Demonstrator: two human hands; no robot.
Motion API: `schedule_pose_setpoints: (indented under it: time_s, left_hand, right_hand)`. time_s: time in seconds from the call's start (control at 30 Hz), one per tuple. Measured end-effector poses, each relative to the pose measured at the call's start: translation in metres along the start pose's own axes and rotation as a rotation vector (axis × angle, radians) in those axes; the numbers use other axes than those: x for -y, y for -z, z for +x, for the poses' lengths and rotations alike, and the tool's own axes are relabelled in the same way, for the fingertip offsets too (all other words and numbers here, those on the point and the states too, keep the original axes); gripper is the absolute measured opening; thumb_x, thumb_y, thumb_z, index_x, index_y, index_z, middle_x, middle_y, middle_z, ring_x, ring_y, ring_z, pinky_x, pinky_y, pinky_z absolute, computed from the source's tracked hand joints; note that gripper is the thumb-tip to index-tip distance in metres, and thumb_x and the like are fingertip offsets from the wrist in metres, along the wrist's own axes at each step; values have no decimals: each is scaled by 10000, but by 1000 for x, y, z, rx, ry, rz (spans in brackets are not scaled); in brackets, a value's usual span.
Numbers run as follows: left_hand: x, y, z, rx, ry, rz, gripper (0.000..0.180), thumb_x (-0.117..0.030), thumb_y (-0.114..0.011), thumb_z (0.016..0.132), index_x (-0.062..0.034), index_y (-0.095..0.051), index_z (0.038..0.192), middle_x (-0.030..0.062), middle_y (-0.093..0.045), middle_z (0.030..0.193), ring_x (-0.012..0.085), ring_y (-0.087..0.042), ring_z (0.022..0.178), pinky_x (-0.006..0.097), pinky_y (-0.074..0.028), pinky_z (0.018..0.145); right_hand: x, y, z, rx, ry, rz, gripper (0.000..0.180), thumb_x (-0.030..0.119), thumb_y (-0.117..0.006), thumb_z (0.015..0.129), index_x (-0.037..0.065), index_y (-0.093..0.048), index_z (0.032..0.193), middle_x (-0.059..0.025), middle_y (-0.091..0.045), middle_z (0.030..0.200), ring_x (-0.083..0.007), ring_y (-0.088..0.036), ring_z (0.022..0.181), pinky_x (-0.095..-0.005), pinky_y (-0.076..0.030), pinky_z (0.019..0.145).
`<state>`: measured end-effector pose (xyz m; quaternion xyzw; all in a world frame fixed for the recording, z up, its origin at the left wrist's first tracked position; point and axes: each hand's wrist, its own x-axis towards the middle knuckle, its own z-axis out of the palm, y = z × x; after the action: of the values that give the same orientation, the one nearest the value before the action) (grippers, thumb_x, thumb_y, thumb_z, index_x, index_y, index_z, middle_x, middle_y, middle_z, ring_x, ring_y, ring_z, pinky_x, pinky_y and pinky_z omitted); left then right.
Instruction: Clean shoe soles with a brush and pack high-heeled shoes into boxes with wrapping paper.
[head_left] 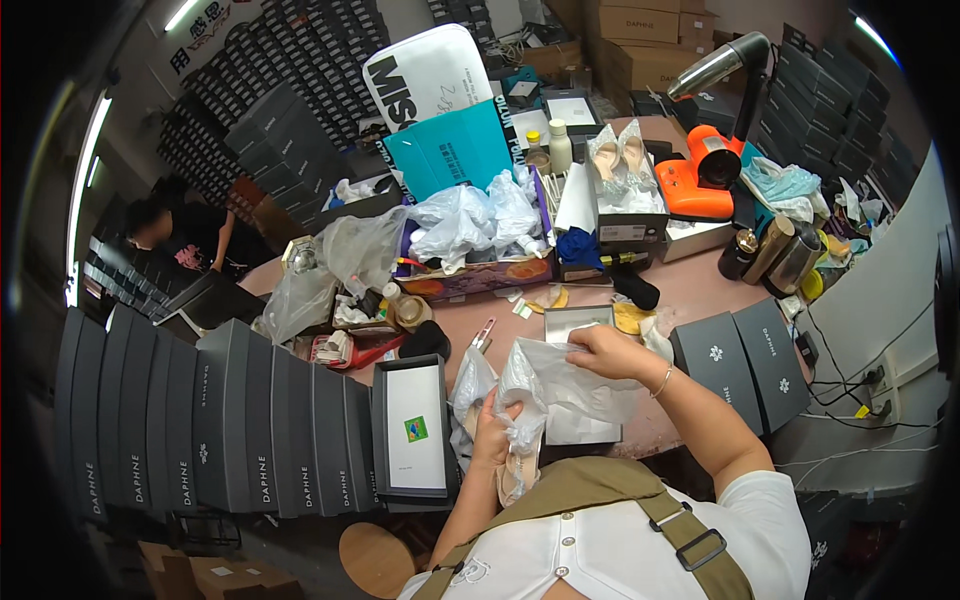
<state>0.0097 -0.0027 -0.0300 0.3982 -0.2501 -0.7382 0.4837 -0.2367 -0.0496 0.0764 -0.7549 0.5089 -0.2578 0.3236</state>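
Close to my body, my left hand (490,432) is closed around a pale high-heeled shoe (516,478), its upper part covered by thin white wrapping. My right hand (604,352) pinches the top edge of a sheet of white tissue paper (590,395), which spreads over an open shoe box (578,317) and hides most of its inside. Left of the held shoe lies another whitish wrapped item (472,388), partly hidden. A small pair of scissors (484,332) with pinkish handles rests just beyond it.
Upright dark shoe boxes (235,420) line the left, beside an open box (412,470). Two closed boxes (735,365) stand right. Behind are a carton of white wrapping (470,280), an open box with clear heels (628,205), an orange heat blower (700,180) and metal flasks (790,260).
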Motion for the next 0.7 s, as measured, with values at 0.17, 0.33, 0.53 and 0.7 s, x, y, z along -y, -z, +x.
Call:
schedule_pose_setpoints:
  time_s: [0.17, 0.33, 0.53, 0.7]
  left_hand:
    - [6, -13, 23, -81, -21, 22, 572, 99, -530, 801, -65, -366, 1324, 126, -573, 1119, 211, -597, 975, 329, -521, 803]
    - [30, -24, 19, -178, 61, -41, 623, 45, -488, 857, -152, -264, 1403, 126, -535, 1167, 227, -586, 989, 345, -524, 790]
    - [-38, -35, 11, 88, 364, -471, 621, -33, -553, 853, -130, -262, 1393, 89, -581, 1132, 169, -622, 931, 285, -524, 705]
    - [-21, 4, 22, 82, 119, 251, 705, -21, -559, 841, -100, -190, 1436, 125, -537, 1175, 163, -604, 912, 272, -515, 686]
  right_hand:
    - [13, -44, 24, -247, 69, 156, 223, 207, -575, 828, -15, -559, 836, -226, -578, 746, -369, -599, 714, -427, -453, 633]
    - [32, -100, 7, -59, 167, -285, 167, 173, -576, 797, 19, -549, 857, -158, -596, 740, -350, -623, 662, -430, -502, 592]
    - [43, -97, -20, 112, 137, -377, 249, 207, -619, 786, 29, -550, 946, -149, -603, 844, -328, -623, 817, -434, -505, 719]
    - [57, -75, -44, -52, 199, -382, 482, 202, -662, 758, 89, -547, 1212, -202, -562, 1054, -356, -581, 966, -447, -467, 871]
